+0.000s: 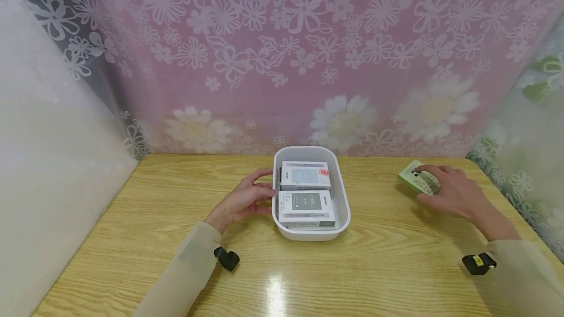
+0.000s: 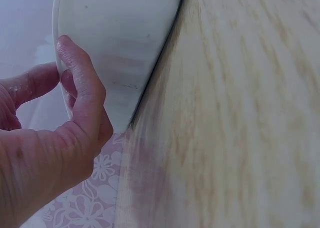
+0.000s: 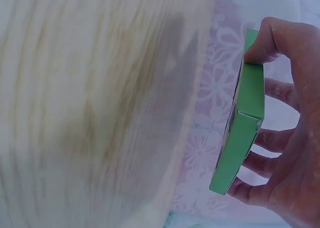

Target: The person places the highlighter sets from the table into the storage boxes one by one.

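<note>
Near the table's middle stands a white plastic bin (image 1: 342, 216) holding two white boxes: a rear box (image 1: 304, 174) with a red mark and a front box (image 1: 305, 205) with a grey panel. At the bin's left side, my left hand (image 1: 246, 198) holds its rim with bent fingers; the left wrist view shows the fingertips at the edge of the bin's wall (image 2: 120, 42). Off to the right, my right hand (image 1: 454, 192) grips a flat green box (image 1: 414, 177) between thumb and fingers. In the right wrist view this green box (image 3: 242, 118) is above the tabletop, its green sides showing.
The wooden table (image 1: 379, 268) reaches back to a pink flowered curtain (image 1: 264, 62). Pale sheeting (image 1: 53, 136) hangs at the left, and a flowered curtain (image 1: 528, 160) borders the right edge. Both wrists carry small black cameras.
</note>
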`<state>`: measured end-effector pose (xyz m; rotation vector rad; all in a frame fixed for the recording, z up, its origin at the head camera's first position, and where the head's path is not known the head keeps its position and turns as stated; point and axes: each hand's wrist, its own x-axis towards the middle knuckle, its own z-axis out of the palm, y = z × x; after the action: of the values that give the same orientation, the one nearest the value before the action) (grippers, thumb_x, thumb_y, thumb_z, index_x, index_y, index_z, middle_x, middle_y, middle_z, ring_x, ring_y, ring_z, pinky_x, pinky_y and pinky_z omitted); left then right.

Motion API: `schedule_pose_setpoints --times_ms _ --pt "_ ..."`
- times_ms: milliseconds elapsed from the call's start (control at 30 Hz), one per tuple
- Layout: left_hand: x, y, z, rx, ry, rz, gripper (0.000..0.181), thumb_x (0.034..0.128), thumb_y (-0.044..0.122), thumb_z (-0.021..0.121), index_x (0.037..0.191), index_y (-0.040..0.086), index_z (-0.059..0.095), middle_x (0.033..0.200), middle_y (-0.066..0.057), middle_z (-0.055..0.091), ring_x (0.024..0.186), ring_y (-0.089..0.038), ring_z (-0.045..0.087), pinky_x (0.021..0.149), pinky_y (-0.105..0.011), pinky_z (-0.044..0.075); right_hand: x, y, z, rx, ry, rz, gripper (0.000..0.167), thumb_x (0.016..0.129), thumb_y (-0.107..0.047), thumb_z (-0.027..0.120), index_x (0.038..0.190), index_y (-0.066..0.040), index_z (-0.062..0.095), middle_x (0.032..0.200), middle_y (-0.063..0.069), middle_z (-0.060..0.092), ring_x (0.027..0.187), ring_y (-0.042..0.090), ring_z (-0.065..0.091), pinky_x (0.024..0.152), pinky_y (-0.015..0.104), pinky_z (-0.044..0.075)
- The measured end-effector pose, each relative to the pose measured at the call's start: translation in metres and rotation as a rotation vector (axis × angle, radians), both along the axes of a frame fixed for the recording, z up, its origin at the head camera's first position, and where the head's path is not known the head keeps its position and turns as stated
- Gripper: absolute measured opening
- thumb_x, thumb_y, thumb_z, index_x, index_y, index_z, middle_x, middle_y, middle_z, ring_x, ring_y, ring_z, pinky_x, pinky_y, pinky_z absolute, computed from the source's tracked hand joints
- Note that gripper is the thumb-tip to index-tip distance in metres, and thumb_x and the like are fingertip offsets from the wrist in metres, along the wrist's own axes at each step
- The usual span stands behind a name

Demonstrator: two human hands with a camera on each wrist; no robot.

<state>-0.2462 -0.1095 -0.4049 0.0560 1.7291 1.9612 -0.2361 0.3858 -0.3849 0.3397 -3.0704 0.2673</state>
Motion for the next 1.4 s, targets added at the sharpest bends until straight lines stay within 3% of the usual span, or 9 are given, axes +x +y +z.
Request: schedule_pose_setpoints --times_ms 1033,1400 --pt "0.000 0.000 0.001 0.004 0.000 -0.008 0.069 0.0977 0.002 0.060 0.159 0.020 0.033 0.130 -0.016 0.061 0.097 -0.015 0.066 0.073 -0.033 0.060 0.022 -0.061 0.020 -0.044 0.192 0.160 0.062 0.081 -0.030 0.080 0.138 -0.019 0.059 0.135 0.024 0.057 0.114 0.054 0.055 0.077 0.070 0.046" --pt "0.001 -0.001 0.000 0.013 0.001 -0.012 0.069 0.0978 0.001 0.061 0.159 0.019 0.032 0.138 -0.019 0.057 0.097 -0.015 0.067 0.071 -0.031 0.060 0.028 -0.086 0.025 -0.045 0.285 0.243 0.060 0.077 -0.025 0.077 0.135 -0.021 0.063 0.129 0.017 0.062 0.109 0.044 0.059 0.074 0.058 0.049"
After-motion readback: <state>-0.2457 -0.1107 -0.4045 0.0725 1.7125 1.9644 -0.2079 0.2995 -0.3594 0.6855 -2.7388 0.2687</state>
